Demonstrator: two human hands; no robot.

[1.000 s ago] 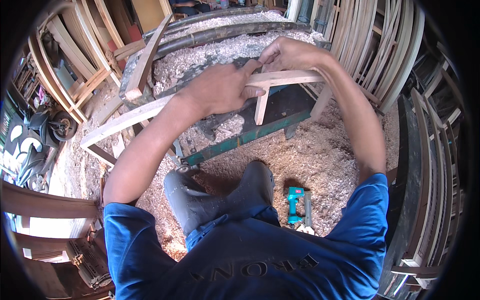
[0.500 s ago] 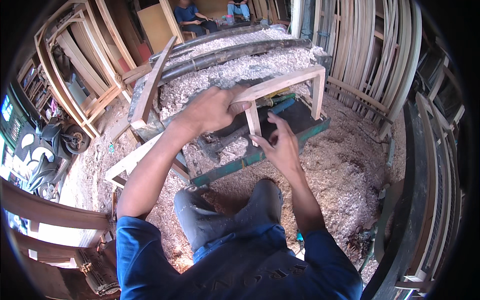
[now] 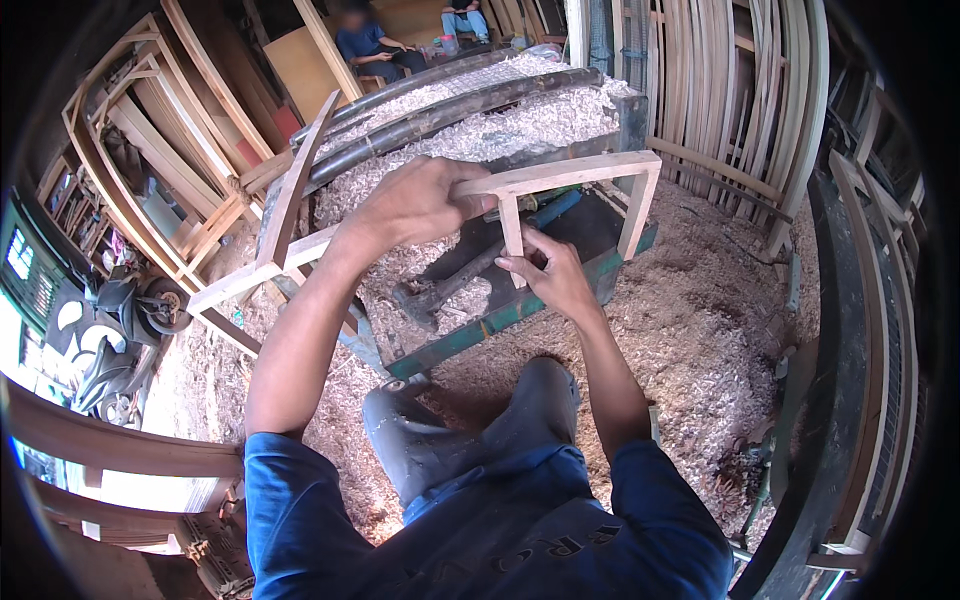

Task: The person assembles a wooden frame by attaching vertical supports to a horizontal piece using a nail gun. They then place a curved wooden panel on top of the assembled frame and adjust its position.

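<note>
My left hand (image 3: 425, 200) is closed around a pale wooden frame (image 3: 580, 172), at the rail where a short crosspiece (image 3: 511, 225) meets it. Thumb and fingers of my right hand (image 3: 560, 280) pinch that crosspiece near its lower end. The frame's right end has another short piece angling down. More pale wood shows left of my left forearm, seemingly part of the same frame, though the arm hides the join. Below the frame, a hammer (image 3: 430, 300) and a blue-handled tool (image 3: 558, 208) lie on the dark bench top (image 3: 590, 235).
Wood shavings (image 3: 690, 310) cover the floor and the bench's far part, where dark poles (image 3: 460, 105) lie. Wooden strips (image 3: 715, 100) lean at the far right, door-like frames (image 3: 150, 130) at the left. A motorbike (image 3: 120, 310) stands left. Two people (image 3: 375, 45) sit at the back.
My right hand has closed from loosely spread fingers into a pinch on the crosspiece. The frame's left part has risen slightly, and the whole view has shifted a little.
</note>
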